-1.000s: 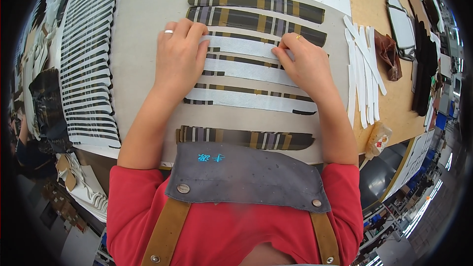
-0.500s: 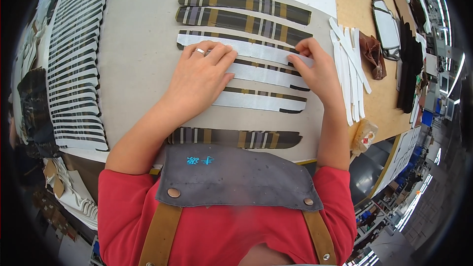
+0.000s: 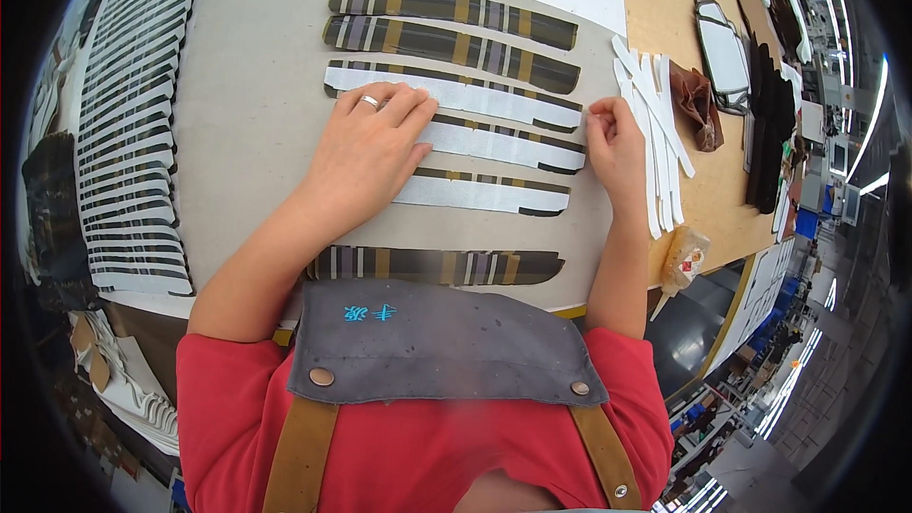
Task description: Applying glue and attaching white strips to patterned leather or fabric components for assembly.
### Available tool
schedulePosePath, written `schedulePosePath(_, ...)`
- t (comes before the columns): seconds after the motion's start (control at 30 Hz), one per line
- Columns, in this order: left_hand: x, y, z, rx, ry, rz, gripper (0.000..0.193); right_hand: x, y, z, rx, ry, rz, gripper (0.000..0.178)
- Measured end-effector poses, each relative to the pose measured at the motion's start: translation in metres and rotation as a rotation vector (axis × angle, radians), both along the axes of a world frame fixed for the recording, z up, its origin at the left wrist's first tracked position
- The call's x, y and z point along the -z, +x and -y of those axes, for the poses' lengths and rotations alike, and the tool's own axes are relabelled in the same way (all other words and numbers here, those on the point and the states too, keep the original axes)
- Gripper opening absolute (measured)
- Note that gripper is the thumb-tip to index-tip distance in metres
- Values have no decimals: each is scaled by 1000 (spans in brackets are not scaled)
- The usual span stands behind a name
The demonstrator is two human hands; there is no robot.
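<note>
My left hand (image 3: 369, 152), wearing a ring, lies fingers extended over the left part of a plaid strip (image 3: 565, 115) faced with a white backing piece (image 3: 494, 98). It also covers the left ends of two similar backed strips (image 3: 503, 145) nearer me. Just off the right ends of these strips, my right hand (image 3: 617, 147) is closed with thumb and fingers curled together. Whether anything small is pinched there is hidden. Two plaid strips (image 3: 456, 47) lie pattern side up beyond my left hand. Another plaid strip (image 3: 446, 266) lies near the table's front edge.
Narrow white strips (image 3: 655, 133) are heaped at the right, beside crumpled brown material (image 3: 695, 104) and a dark-rimmed case (image 3: 724, 52). A nozzled bottle (image 3: 684, 261) lies near the front right. Many overlapping backed strips (image 3: 133, 133) line the left side. The grey mat (image 3: 247, 85) covers the middle.
My right hand has come off the right end of the backed strip and drawn slightly aside, its fingers now curled. My left hand stays on the strip. The whole view has shifted slightly.
</note>
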State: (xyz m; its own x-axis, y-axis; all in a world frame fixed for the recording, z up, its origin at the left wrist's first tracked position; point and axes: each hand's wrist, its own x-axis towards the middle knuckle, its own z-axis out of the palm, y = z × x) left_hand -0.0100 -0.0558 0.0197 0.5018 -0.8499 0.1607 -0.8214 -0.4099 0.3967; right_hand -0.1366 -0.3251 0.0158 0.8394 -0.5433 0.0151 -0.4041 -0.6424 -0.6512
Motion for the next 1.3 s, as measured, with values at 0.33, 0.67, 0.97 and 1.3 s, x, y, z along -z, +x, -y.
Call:
schedulePosePath(0.33,-5,-2,-5,-20,79,-81,36,-15,33,-84,-624,-397,128,26)
schedulePosePath(0.67,-9,55,-27,-314,-469,-838,20,-24,-46,7,-77,-566,-7,13)
schedulePosePath(0.97,-26,38,-20,-292,-489,-657,16,5,-24,84,97,-526,80,21)
schedulePosePath(1.3,-25,25,-11,-193,-421,-669,14,9,-22,115,68,-230,100,18)
